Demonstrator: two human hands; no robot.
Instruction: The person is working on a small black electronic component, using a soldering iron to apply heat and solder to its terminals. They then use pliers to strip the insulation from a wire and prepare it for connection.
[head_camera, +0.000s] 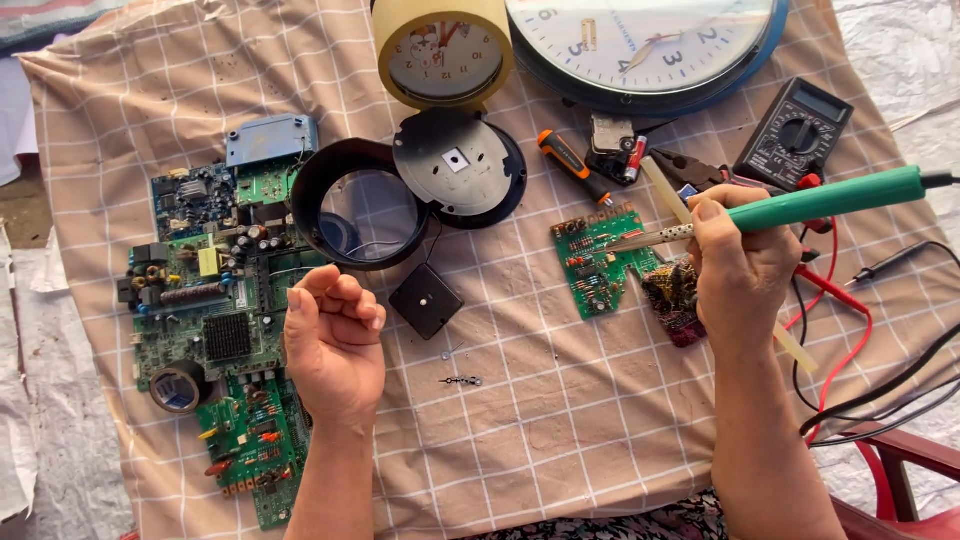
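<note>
My right hand (742, 270) grips a green-handled soldering iron (830, 198), whose metal tip points left over a small green circuit board (598, 262). My left hand (335, 335) hovers palm up with its fingers curled in and nothing in it, beside a black square clock movement (426, 300). Just beyond lie a black round clock frame with its clear lens (362, 205) and the grey clock back (458, 165). Tiny clock hands (460, 380) rest on the cloth between my arms.
A checked beige cloth (560, 430) covers the table. Large circuit boards (205, 300) and a tape roll (178, 387) lie at left. At the back are a yellow clock (443, 50), a big blue-rimmed clock (645, 45), a screwdriver (572, 165) and a multimeter (795, 135) with red and black leads (850, 330).
</note>
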